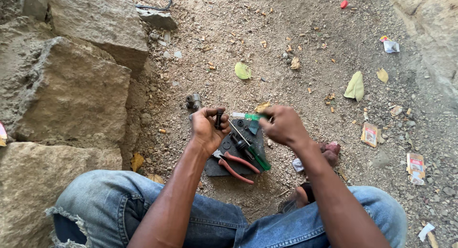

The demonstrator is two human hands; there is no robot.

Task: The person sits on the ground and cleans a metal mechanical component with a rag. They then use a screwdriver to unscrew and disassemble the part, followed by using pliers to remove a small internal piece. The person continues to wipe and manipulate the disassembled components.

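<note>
Single head view, steeply down, close above hands (248,126) and ground (286,38)

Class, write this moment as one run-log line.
left hand: grips small black part | right hand: closed, contents hidden | dark mat: red-handled pliers, green-handled screwdriver

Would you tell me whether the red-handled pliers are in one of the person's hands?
No, the red-handled pliers lie on the dark mat on the ground, below both hands.

Right hand's (284,125) fingertips hidden.
</note>
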